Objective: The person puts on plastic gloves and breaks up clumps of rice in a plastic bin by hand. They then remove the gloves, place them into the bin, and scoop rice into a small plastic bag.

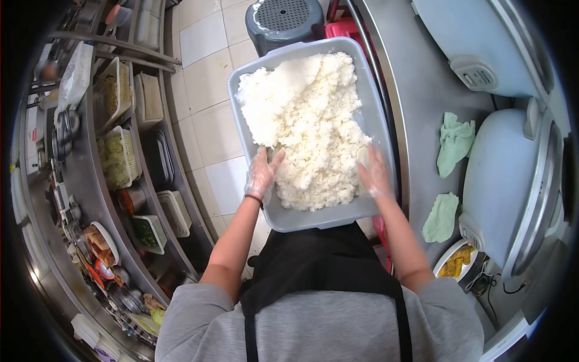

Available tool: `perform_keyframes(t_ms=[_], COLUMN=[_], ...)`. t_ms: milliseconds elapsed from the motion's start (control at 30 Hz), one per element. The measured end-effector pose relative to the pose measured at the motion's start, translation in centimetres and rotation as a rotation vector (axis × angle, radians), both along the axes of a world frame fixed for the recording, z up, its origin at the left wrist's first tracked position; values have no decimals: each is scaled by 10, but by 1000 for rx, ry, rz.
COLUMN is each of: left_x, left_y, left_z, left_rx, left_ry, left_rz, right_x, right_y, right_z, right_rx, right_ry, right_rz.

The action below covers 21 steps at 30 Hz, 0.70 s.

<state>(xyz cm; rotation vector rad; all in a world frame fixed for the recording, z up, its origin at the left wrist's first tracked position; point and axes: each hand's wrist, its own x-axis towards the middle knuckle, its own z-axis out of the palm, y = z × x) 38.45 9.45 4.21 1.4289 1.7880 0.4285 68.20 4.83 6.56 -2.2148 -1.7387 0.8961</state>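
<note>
A large grey plastic tub (386,145) in front of me holds a big mound of cooked white rice (307,120). Both my hands wear clear plastic gloves. At the near left of the tub, my left hand (262,174) lies against the edge of the rice, thumb apart from the fingers. Opposite it, my right hand (375,173) has its fingers stretched out along the right flank of the rice, inside the tub wall. Bare grey tub floor shows between the rice and the near rim.
A grey stool (284,21) stands beyond the tub. The steel counter (416,120) on my right carries rice cookers (506,175), green cloths (455,142) and a bowl of yellow food (456,260). To my left, shelves hold baskets of cut vegetables (114,158) and pans.
</note>
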Motion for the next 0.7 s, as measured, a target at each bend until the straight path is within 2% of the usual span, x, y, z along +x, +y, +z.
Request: perform_keyframes(t_ms=[33,67,133,167,233,267,333,367,433,467,500,533,567,600,667,700], left_x=[1,5,11,12,10,11,10,13,30,36,33,25,20,27,44,46], left_y=[11,19,30,35,39,41,40,39,38,38,33,28,26,30,39,36], left_z=[-3,-9,-31,-53,-80,-79,-76,-68,-60,-59,-74,-92,-104,-86,-47,-32], left_rx=[-144,-144,-460,-486,-453,-419,-501,-584,-643,-698,-702,-696,-680,-679,-750,-753], left_ry=[-14,-14,-319,-465,-529,-591,-617,-647,-670,-694,-699,-899,-1098,-1096,-733,-729], left_rz=[10,10,372,463,413,366,402,435,400,365,368,340,305,305,198,198], right_x=[0,0,3,0,-11,-14,-22,-32,-51,-51,-52,-54,-57,-61,-69,-77], right_y=[21,46,98,118,145,146,146,140,126,124,119,114,107,103,94,97], right_z=[-10,-23,-45,-53,-65,-66,-67,-61,-43,-52,-67,-82,-89,-77,-40,-2], right_rx=[-9,-19,-242,-244,-689,-694,-824,-827,-868,-868,-876,-881,-889,-888,-702,-661], right_ry=[-37,-73,-71,-69,46,45,483,486,475,469,524,581,793,795,738,778], right_rz=[27,55,0,0,-77,-74,-107,-108,-271,-274,-159,-42,-26,-25,193,245])
